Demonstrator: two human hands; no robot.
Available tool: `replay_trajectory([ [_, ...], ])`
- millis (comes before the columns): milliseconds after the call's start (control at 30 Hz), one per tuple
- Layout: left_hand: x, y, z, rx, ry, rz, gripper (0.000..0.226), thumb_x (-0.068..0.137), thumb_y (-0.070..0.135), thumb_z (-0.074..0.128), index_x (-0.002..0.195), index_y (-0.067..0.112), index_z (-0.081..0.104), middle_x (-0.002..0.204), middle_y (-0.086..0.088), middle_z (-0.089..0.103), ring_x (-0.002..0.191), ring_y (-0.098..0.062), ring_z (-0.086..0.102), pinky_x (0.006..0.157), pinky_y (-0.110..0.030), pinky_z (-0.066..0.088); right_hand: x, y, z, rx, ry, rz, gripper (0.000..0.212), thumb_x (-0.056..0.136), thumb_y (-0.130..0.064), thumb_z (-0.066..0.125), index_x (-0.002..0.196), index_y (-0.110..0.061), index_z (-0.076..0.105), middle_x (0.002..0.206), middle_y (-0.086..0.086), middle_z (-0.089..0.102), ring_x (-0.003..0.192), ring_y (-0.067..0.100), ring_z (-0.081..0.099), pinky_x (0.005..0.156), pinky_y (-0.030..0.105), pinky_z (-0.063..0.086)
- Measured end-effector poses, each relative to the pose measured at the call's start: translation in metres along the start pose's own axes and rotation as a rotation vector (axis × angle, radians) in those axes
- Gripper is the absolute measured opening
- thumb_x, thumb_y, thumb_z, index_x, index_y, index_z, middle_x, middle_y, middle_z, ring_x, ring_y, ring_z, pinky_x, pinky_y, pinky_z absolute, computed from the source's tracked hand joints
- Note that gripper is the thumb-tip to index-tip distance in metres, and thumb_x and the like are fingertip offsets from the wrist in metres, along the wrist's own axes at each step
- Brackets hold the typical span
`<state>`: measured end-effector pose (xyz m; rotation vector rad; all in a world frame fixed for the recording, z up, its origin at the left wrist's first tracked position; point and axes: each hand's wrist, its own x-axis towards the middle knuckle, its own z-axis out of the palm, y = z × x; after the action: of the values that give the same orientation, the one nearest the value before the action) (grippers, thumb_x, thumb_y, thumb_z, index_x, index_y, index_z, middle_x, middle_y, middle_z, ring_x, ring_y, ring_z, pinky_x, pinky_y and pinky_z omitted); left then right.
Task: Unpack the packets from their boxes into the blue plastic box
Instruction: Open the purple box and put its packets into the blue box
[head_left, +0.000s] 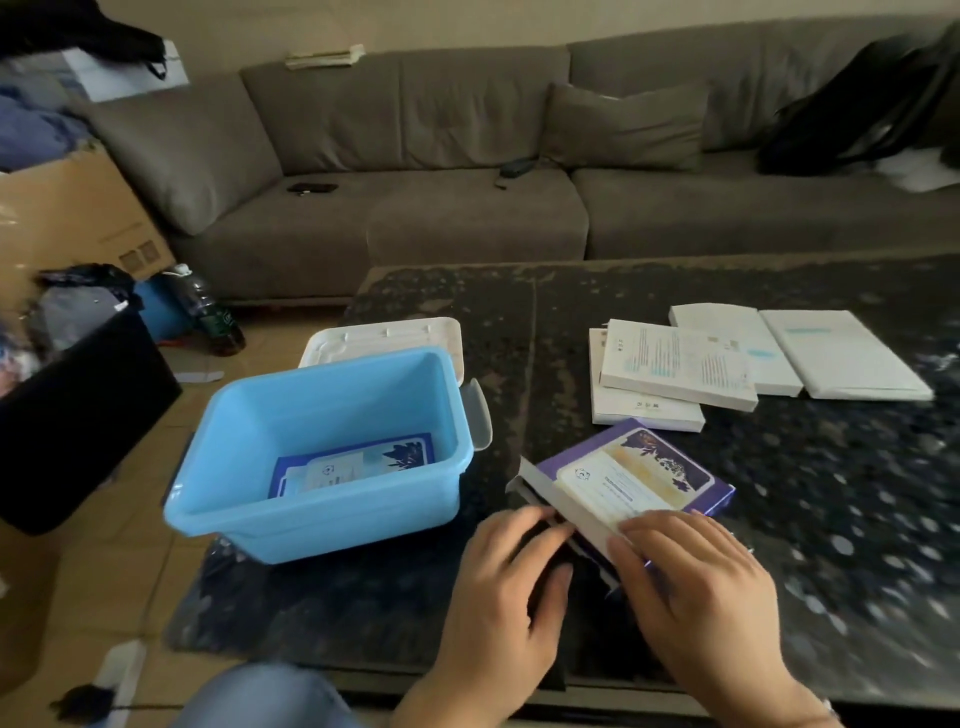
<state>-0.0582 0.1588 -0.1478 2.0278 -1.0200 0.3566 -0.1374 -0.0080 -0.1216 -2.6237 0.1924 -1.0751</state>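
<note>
Purple box – both hands' fingers curled on near end.

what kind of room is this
Most likely a home living room: a grey sofa with a cushion faces a dark coffee table, and a cardboard box sits on the tiled floor.

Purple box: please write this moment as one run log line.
purple box: flap open | left hand, right hand: gripping it | blue plastic box: holds packets
</note>
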Motion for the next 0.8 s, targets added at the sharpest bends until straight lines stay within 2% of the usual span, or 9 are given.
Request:
replay_trajectory([
  [167, 0.019, 0.009, 0.003, 0.075, -0.004, 0.102, 0.028, 0.095, 0.029, 0.058, 0.120, 0.019, 0.067, 0.126, 0.008, 0.058, 0.115, -0.010, 0.053, 0.094, -0.031, 0.048, 0.013, 0.001, -0.009, 0.175, 0.014, 0.207, 0.035, 0.093, -0.043, 0.045, 0.072, -0.023, 0.064, 0.074, -0.017, 0.060, 0.074, 0.010, 0.059, 0.060, 0.028, 0.045],
  [300, 0.028, 0.012, 0.001, 0.129, -0.100, 0.232, 0.027, 0.097, 0.031, 0.056, 0.119, 0.020, 0.066, 0.132, 0.005, 0.058, 0.109, -0.010, 0.059, 0.088, -0.027, 0.050, 0.016, 0.004, -0.013, 0.180, 0.028, 0.199, 0.033, 0.094, -0.044, 0.043, 0.068, -0.028, 0.055, 0.068, -0.016, 0.056, 0.069, 0.008, 0.055, 0.054, 0.027, 0.045],
  [467, 0.036, 0.009, -0.001, 0.174, -0.153, 0.308, 0.028, 0.099, 0.028, 0.053, 0.125, 0.022, 0.062, 0.131, 0.008, 0.062, 0.087, -0.012, 0.068, 0.065, -0.029, 0.057, 0.016, 0.005, -0.014, 0.166, 0.018, 0.192, 0.027, 0.093, -0.045, 0.043, 0.068, -0.035, 0.047, 0.067, -0.018, 0.053, 0.068, 0.006, 0.054, 0.052, 0.023, 0.043],
  [567, 0.038, 0.005, 0.002, 0.214, -0.162, 0.330, 0.023, 0.099, 0.026, 0.055, 0.120, 0.024, 0.064, 0.120, 0.010, 0.066, 0.080, -0.012, 0.067, 0.058, -0.030, 0.056, 0.013, 0.005, -0.012, 0.156, 0.012, 0.177, 0.034, 0.093, -0.046, 0.044, 0.067, -0.029, 0.055, 0.068, -0.019, 0.055, 0.070, 0.007, 0.055, 0.054, 0.022, 0.043],
  [700, 0.037, 0.000, 0.001, 0.227, -0.122, 0.371, 0.014, 0.096, 0.021, 0.061, 0.102, 0.024, 0.073, 0.099, 0.011, 0.073, 0.079, -0.009, 0.065, 0.059, -0.025, 0.054, 0.005, 0.007, -0.009, 0.129, 0.007, 0.146, 0.042, 0.094, -0.046, 0.045, 0.071, -0.019, 0.067, 0.074, -0.015, 0.061, 0.070, 0.010, 0.057, 0.052, 0.034, 0.050],
  [800, 0.033, -0.004, -0.002, 0.216, -0.078, 0.380, 0.011, 0.092, 0.019, 0.067, 0.096, 0.023, 0.076, 0.097, 0.012, 0.074, 0.077, -0.009, 0.066, 0.058, -0.025, 0.053, 0.002, 0.006, -0.008, 0.129, 0.018, 0.123, 0.046, 0.096, -0.048, 0.042, 0.074, -0.018, 0.068, 0.076, -0.015, 0.063, 0.071, 0.011, 0.058, 0.053, 0.033, 0.051],
])
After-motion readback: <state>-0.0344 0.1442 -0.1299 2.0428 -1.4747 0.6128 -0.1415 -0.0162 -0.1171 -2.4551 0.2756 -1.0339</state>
